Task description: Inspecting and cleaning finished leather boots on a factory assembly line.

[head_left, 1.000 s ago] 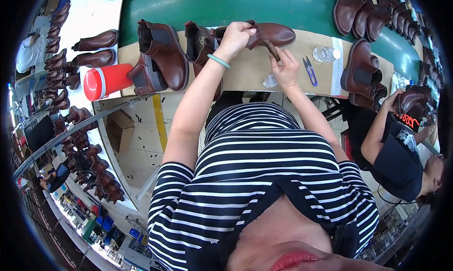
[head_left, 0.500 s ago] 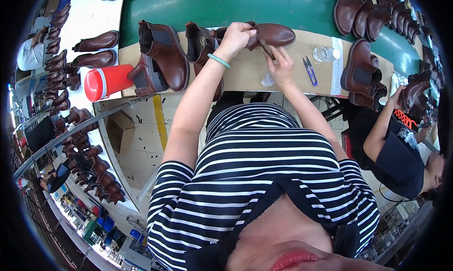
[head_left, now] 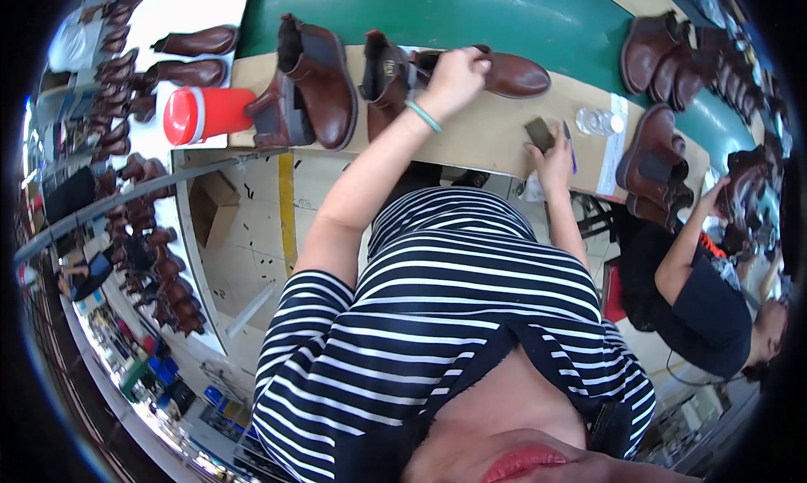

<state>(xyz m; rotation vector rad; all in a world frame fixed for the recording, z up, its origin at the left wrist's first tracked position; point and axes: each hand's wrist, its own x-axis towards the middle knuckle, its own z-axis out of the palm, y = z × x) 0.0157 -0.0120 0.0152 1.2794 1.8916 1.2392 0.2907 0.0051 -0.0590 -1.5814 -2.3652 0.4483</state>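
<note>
A brown ankle boot (head_left: pixel 517 75) lies on its side on the cardboard, its toe pointing right. My left hand (head_left: pixel 458 79), with a green bangle at its wrist, is closed on the boot's upper end; the fingers cover part of it. To the right, away from the boot, my right hand (head_left: pixel 552 163) has a small dark olive-brown block (head_left: pixel 539 132) between thumb and fingers, low over the cardboard. Thread snips with a blue-purple handle (head_left: pixel 574 158) are beside that hand, partly hidden by its fingers.
Brown boots (head_left: pixel 326 88) stand left of my left hand, beside a red jug (head_left: pixel 189 115). A clear bottle (head_left: pixel 593 121) and more boots (head_left: pixel 647 151) are at right. Cardboard (head_left: pixel 496 134) covers the near edge of the green table (head_left: pixel 420 12). A co-worker (head_left: pixel 706 290) handles a boot at far right.
My right hand has moved right and nearer to me, away from the boot, carrying the small block toward the snips. My left hand has stayed on the boot. The whole view has shifted slightly.
</note>
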